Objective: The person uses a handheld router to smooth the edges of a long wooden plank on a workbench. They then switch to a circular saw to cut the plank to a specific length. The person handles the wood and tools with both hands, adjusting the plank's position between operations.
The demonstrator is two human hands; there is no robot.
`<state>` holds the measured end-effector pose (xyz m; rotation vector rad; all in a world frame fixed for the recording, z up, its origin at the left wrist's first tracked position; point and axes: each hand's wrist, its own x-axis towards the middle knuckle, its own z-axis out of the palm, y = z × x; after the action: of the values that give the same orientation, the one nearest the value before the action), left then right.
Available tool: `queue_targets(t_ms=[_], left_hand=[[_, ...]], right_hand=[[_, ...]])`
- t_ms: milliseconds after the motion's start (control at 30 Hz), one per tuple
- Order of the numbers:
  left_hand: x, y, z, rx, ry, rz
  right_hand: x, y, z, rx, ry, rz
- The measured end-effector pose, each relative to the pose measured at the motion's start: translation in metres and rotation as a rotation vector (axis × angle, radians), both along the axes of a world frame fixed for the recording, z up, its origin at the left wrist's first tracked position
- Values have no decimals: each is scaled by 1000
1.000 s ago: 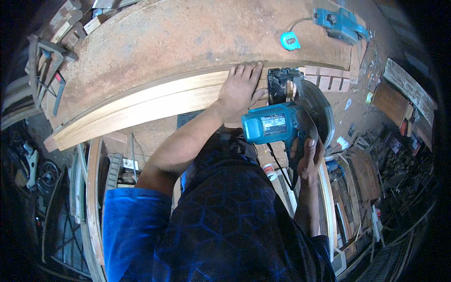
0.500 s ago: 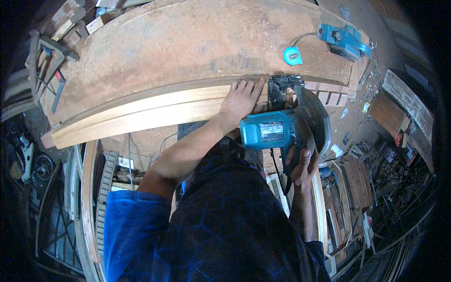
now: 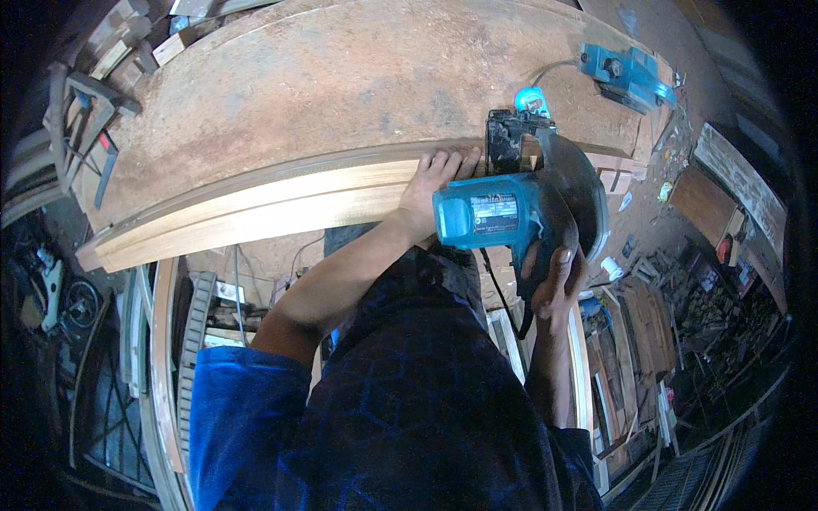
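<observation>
A teal circular saw (image 3: 477,215) with a dark blade guard lies across the right part of several long, pale wooden boards (image 3: 281,200). My right hand (image 3: 558,285) is closed around its rear handle, and the black cord hangs beneath. Just left of the saw's base plate, my left hand (image 3: 424,189) holds the boards from above, its fingers reaching over to their far side. The blade and its contact with the wood are hidden. Right of the saw, a short row of cut wood ends (image 3: 615,175) shows.
Beyond the saw on the worktable (image 3: 341,77) sits a turquoise tape measure (image 3: 532,100), partly covered by the base plate. A teal electric planer (image 3: 629,75) is at the far right. Wooden frame pieces (image 3: 81,115) are at the left, and stacked timber (image 3: 635,341) lies below right.
The saw has slid away from me across the boards, its base plate now reaching the tape measure. My right hand moved with it. My left hand has stayed on the boards.
</observation>
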<state>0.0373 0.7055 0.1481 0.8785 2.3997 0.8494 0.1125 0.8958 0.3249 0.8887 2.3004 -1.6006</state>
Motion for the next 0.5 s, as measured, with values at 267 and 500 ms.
queue_targets(t_ms=[267, 500], left_hand=[[8, 3, -5, 65, 122, 103], [21, -12, -1, 124, 231, 20]], right_hand=[[44, -11, 19, 164, 67, -96], [195, -1, 82, 177, 51, -259]])
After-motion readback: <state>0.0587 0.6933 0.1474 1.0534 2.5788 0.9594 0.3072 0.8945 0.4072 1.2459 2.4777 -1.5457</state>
